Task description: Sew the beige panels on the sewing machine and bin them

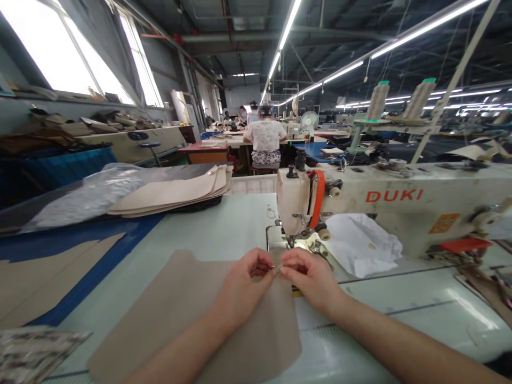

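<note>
In front of the sewing machine (298, 197), my left hand (246, 282) is closed in a pinch, with a tiny brass-coloured bit showing at its fingertips. Close beside it, my right hand (314, 280) also pinches, its thumb and index finger almost meeting the left ones. What either hand grips is too small to name. Beneath both hands a taupe flat panel (168, 314) of fabric or leather lies on the pale green table (236, 226). Its upper right part reaches toward the machine's needle area, partly hidden by my fingers.
White cloth (362, 242) lies under the machine arm. Stacked beige panels (172, 194) and a clear plastic bag (96, 194) are at the back left. Another cut piece (60, 277) rests on blue material at left. Thread cones (378, 101) stand behind; a person (266, 136) sits ahead.
</note>
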The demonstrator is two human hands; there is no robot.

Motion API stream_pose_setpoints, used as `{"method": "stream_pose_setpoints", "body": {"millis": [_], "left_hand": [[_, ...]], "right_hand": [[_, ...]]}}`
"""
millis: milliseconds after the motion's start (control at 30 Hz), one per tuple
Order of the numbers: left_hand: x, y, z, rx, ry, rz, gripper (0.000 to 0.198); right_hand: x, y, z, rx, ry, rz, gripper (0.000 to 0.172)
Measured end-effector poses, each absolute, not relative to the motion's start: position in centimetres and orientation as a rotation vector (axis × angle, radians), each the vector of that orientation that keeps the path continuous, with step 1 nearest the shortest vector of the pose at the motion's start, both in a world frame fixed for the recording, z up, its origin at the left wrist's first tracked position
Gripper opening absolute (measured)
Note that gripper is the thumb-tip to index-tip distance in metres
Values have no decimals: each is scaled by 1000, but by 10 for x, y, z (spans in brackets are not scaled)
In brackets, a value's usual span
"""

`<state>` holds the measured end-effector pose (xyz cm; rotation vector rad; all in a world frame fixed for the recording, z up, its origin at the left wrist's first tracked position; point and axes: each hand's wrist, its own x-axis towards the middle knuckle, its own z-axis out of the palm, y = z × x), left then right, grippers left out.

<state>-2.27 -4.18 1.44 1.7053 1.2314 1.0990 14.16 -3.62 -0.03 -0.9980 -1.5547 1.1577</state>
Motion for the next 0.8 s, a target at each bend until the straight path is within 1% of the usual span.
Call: {"method": "stream_pose_setpoints", "body": {"millis": [67, 200, 467, 600, 700, 800], "left_hand": [[-24, -43, 13, 1742, 1231, 1099, 5], [-25, -42, 12, 1754, 1235, 1068, 10], [-23, -43, 23, 1935, 1301, 870, 14], [-22, -46, 26, 2018, 1327, 862, 18], [-22, -46, 23, 2030, 1355, 889, 17], [-22, -44, 18, 2032, 1353, 930, 15]], "right_hand": [[144, -36, -1, -1009, -1614, 1144, 8], [146, -37, -1, -1026, -1674, 1119, 10], [146, -35, 0, -1054, -1634, 1191, 11], [148, -37, 2, -1085, -1757, 979, 11], [150, -38, 2, -1089, -1832, 818, 11], [150, -39, 3, -1108, -1830, 759, 12]]}}
